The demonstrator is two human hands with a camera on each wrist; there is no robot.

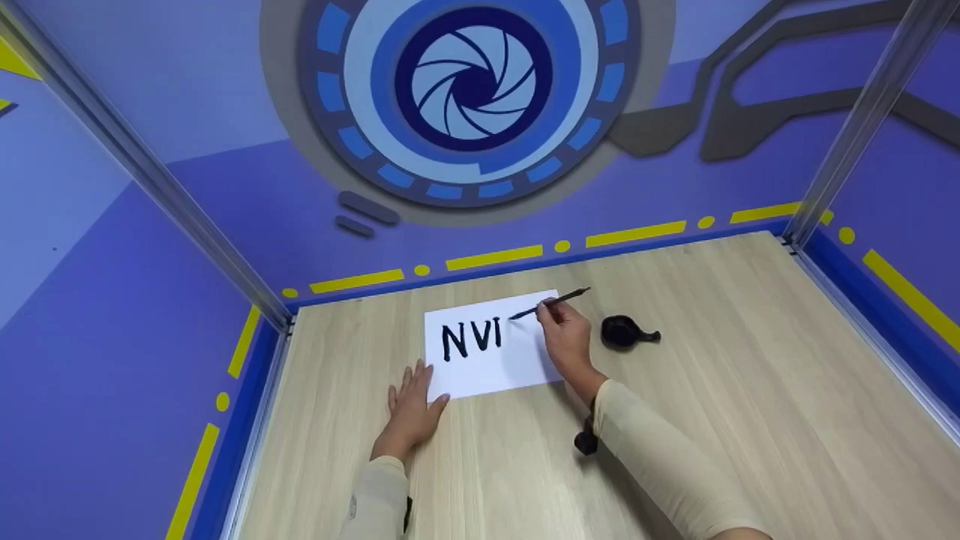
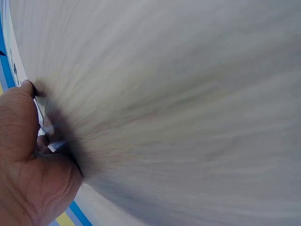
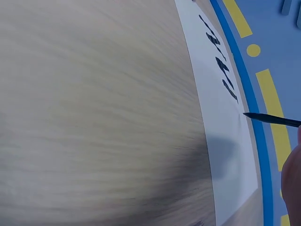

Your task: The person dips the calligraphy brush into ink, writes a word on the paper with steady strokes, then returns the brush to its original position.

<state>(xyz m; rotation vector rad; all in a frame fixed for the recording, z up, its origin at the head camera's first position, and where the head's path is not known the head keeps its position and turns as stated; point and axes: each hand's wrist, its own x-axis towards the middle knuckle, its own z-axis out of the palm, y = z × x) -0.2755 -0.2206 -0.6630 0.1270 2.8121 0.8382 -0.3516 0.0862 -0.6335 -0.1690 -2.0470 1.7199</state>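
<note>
A white sheet of paper [image 1: 517,367] lies on the wooden table, with the black letters "NVI" [image 1: 471,339] on its left and middle part. Between thumb and fingers, my right hand [image 1: 566,337] pinches a dark writing brush [image 1: 564,297]. Its pointed tip is just right of the "I", close over the paper; the right wrist view also has the brush [image 3: 273,119] slanting in from the right. My left hand [image 1: 411,409] rests with spread fingers at the sheet's lower left corner. In the left wrist view, the thumb [image 2: 19,113] is near the paper's edge.
A shiny black round vessel with a short narrow neck [image 1: 621,332] sits on the table to the right of the paper. Blue printed panels [image 1: 225,172] with metal corner posts [image 1: 847,127] enclose the table's back and sides. A black device hangs under the right wrist [image 1: 586,441].
</note>
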